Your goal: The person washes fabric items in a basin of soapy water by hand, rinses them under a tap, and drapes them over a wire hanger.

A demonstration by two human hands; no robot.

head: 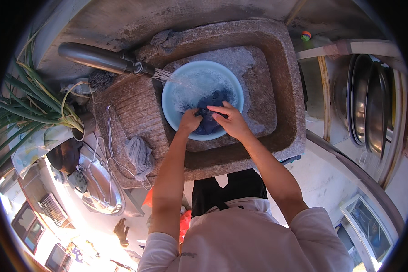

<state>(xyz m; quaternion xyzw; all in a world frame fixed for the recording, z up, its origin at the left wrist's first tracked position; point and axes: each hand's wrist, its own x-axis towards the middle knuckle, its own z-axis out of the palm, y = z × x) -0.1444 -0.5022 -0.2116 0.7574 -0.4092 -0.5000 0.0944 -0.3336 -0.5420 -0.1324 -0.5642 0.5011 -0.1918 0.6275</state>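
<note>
A light blue plastic basin (167, 112) stands in a stone sink (244, 159), with foamy water (197, 80) in it. Dark blue wet cloth (207, 124) lies partly under the water on the basin's near side. My left hand (190, 120) is closed on the cloth's left part, its fingertips hidden. Over the right part of the cloth, my right hand (230, 119) has its thumb and fingers spread; the visible fingertips are touching or just above the fabric. From a metal faucet (98, 57), several thin jets of water run into the basin.
Left of the basin, a ribbed washboard slab (132, 98) carries a twisted grey cloth (139, 157) and wire hangers (110, 149). Green onions (44, 105) stand at the far left. Another grey rag (165, 40) hangs over the sink's back rim. Metal basins (358, 102) rest on a right-hand rack.
</note>
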